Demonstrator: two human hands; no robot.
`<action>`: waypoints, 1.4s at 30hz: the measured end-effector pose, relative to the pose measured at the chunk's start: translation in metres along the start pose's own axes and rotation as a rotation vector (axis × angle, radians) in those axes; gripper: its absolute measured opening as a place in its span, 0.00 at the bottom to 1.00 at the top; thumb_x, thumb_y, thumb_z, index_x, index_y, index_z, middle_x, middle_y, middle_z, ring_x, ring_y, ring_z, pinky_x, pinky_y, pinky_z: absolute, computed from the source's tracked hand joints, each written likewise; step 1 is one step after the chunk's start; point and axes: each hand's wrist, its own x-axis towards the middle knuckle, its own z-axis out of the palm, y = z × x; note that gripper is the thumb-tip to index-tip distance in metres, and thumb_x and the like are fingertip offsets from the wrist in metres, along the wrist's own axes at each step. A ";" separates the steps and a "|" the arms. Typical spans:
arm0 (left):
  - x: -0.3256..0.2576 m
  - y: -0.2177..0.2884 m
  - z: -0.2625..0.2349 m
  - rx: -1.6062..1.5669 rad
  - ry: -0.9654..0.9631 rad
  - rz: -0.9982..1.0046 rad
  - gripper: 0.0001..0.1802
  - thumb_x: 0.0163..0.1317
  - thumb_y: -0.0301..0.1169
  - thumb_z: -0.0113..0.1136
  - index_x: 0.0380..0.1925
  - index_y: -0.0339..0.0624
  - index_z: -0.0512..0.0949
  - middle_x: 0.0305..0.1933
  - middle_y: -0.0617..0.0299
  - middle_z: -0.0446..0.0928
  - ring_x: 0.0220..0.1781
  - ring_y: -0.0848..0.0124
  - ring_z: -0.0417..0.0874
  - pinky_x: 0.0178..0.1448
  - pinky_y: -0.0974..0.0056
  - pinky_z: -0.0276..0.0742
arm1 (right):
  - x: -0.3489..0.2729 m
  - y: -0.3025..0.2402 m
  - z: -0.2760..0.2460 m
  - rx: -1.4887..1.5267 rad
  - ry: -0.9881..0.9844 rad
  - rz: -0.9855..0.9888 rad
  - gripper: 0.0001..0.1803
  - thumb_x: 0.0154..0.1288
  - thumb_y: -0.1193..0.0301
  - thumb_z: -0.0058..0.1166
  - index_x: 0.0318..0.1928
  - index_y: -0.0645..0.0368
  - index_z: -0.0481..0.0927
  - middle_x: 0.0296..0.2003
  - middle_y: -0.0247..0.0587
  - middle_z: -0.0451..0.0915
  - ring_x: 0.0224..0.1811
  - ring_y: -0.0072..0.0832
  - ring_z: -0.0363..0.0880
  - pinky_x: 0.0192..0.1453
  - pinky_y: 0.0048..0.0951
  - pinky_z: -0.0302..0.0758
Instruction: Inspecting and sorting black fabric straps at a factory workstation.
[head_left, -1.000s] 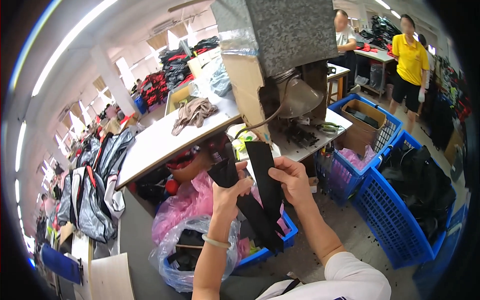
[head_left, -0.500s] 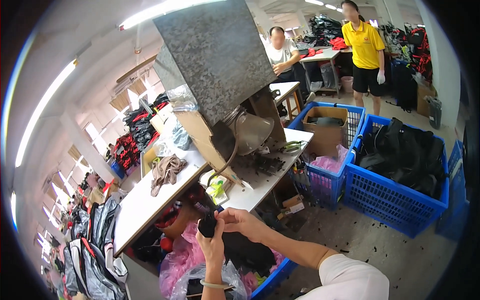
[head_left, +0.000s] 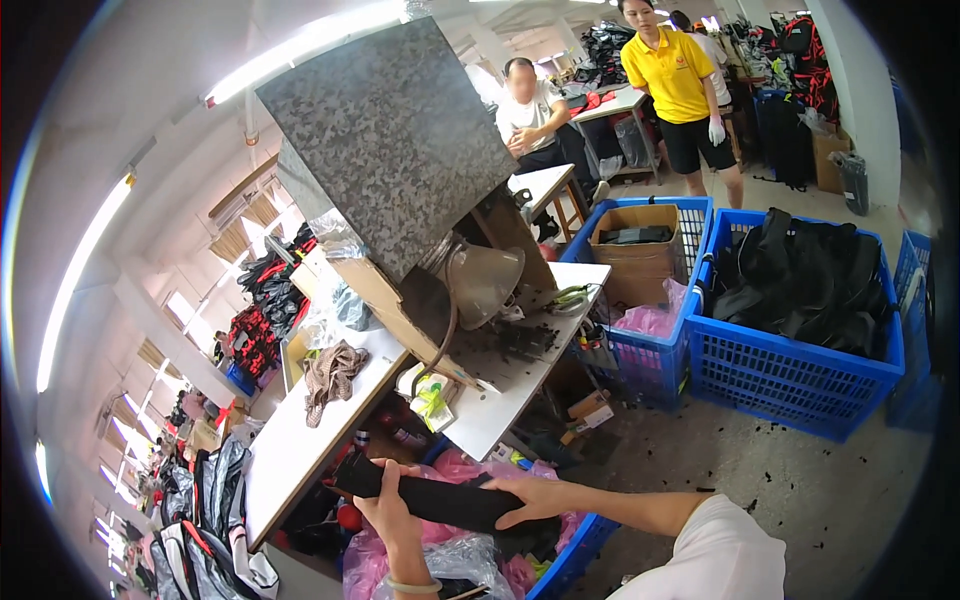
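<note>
A wide black strip of what looks like fabric or webbing (head_left: 445, 501) stretches between my two hands at the lower middle of the head view. My left hand (head_left: 391, 508) grips it near its left end, thumb on top, and a short part sticks out beyond. My right hand (head_left: 533, 498) holds the other end, fingers laid over it and closed on the edge. Below the strip sits a blue crate (head_left: 588, 543) lined with pink plastic bags (head_left: 365, 568), clear plastic and dark pieces. The strip and my arms hide part of its contents.
Ahead stands a white table (head_left: 480, 425) carrying a grey patterned metal hood (head_left: 390, 140), a lamp-like funnel (head_left: 482, 282) and black scraps. A brown cloth (head_left: 333, 378) lies left. Blue crates (head_left: 790, 375) stand right; a person in a yellow shirt (head_left: 672, 75) is behind them.
My hands were close together on a bunched black piece; now they are apart, the strip drawn out between them. My right hand has moved right and lower. The whole view has shifted slightly.
</note>
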 end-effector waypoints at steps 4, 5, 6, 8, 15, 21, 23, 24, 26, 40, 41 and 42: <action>-0.008 -0.003 0.016 0.079 0.091 0.052 0.08 0.55 0.20 0.62 0.31 0.36 0.72 0.23 0.62 0.73 0.22 0.73 0.76 0.32 0.68 0.78 | 0.015 -0.049 0.018 -0.265 0.235 0.001 0.44 0.49 0.43 0.61 0.58 0.61 0.67 0.49 0.50 0.73 0.49 0.42 0.74 0.50 0.37 0.71; -0.010 -0.002 0.018 0.082 0.089 0.044 0.08 0.55 0.20 0.62 0.31 0.36 0.72 0.23 0.62 0.73 0.22 0.73 0.76 0.32 0.68 0.78 | 0.018 -0.053 0.022 -0.322 0.185 0.118 0.44 0.48 0.43 0.61 0.58 0.60 0.67 0.50 0.49 0.72 0.50 0.43 0.73 0.50 0.38 0.71; -0.013 -0.001 0.020 0.129 0.109 0.076 0.08 0.54 0.21 0.63 0.31 0.37 0.72 0.23 0.64 0.72 0.22 0.75 0.76 0.31 0.69 0.77 | 0.021 -0.050 0.026 -0.360 0.143 0.190 0.45 0.48 0.44 0.62 0.60 0.60 0.64 0.49 0.47 0.72 0.50 0.46 0.72 0.50 0.39 0.71; -0.015 0.004 0.024 0.176 0.120 0.116 0.09 0.53 0.21 0.65 0.30 0.37 0.72 0.23 0.65 0.72 0.22 0.76 0.75 0.31 0.71 0.75 | 0.024 -0.029 0.036 -0.376 0.239 0.076 0.46 0.47 0.45 0.63 0.61 0.60 0.63 0.50 0.47 0.72 0.50 0.45 0.73 0.50 0.38 0.71; -0.035 -0.001 0.030 0.302 0.020 0.062 0.10 0.51 0.16 0.62 0.26 0.38 0.70 0.22 0.64 0.73 0.21 0.75 0.74 0.28 0.72 0.70 | 0.038 -0.063 0.055 0.213 0.450 -0.210 0.43 0.48 0.61 0.63 0.62 0.59 0.56 0.50 0.55 0.72 0.52 0.46 0.74 0.53 0.40 0.70; -0.023 0.007 0.012 -0.097 0.171 -0.038 0.09 0.58 0.22 0.59 0.39 0.40 0.73 0.20 0.66 0.68 0.18 0.77 0.67 0.23 0.72 0.67 | 0.037 -0.040 0.057 -0.073 0.280 -0.051 0.37 0.47 0.65 0.59 0.59 0.57 0.59 0.40 0.58 0.77 0.45 0.51 0.77 0.47 0.43 0.72; -0.020 0.003 0.002 -0.127 0.189 -0.051 0.14 0.59 0.24 0.59 0.45 0.42 0.72 0.20 0.67 0.66 0.17 0.78 0.65 0.22 0.72 0.65 | 0.031 -0.040 0.053 -0.119 0.205 0.003 0.36 0.47 0.65 0.59 0.58 0.57 0.60 0.38 0.58 0.77 0.44 0.51 0.76 0.46 0.43 0.72; -0.019 0.001 -0.003 -0.144 0.201 -0.095 0.14 0.59 0.24 0.59 0.46 0.41 0.72 0.21 0.67 0.66 0.17 0.78 0.65 0.22 0.72 0.65 | 0.027 -0.042 0.051 -0.094 0.152 0.050 0.36 0.47 0.63 0.60 0.57 0.58 0.61 0.37 0.58 0.77 0.44 0.51 0.76 0.46 0.43 0.72; -0.016 -0.005 -0.013 -0.161 0.215 -0.138 0.15 0.59 0.24 0.59 0.47 0.41 0.71 0.21 0.67 0.67 0.17 0.78 0.66 0.21 0.72 0.65 | 0.025 -0.039 0.056 -0.070 0.098 0.095 0.36 0.47 0.62 0.61 0.57 0.60 0.62 0.35 0.58 0.78 0.45 0.51 0.76 0.45 0.43 0.72; -0.008 -0.010 -0.036 0.041 0.264 -0.096 0.09 0.52 0.18 0.62 0.30 0.38 0.71 0.20 0.62 0.72 0.16 0.76 0.69 0.21 0.73 0.66 | 0.015 -0.016 0.083 0.135 -0.016 0.216 0.44 0.44 0.51 0.67 0.56 0.64 0.65 0.42 0.49 0.75 0.45 0.35 0.74 0.50 0.31 0.68; -0.008 -0.010 -0.037 0.035 0.287 -0.090 0.09 0.52 0.18 0.62 0.30 0.38 0.72 0.20 0.62 0.71 0.16 0.76 0.69 0.21 0.73 0.66 | 0.014 -0.014 0.085 0.112 -0.024 0.342 0.46 0.44 0.51 0.66 0.58 0.65 0.63 0.44 0.52 0.75 0.47 0.38 0.75 0.53 0.32 0.68; -0.006 -0.015 -0.043 0.041 0.268 -0.111 0.08 0.53 0.19 0.63 0.30 0.38 0.72 0.19 0.63 0.71 0.15 0.76 0.69 0.20 0.73 0.66 | 0.015 -0.007 0.084 0.191 -0.077 0.292 0.47 0.44 0.53 0.66 0.60 0.65 0.61 0.47 0.53 0.74 0.50 0.36 0.73 0.56 0.30 0.67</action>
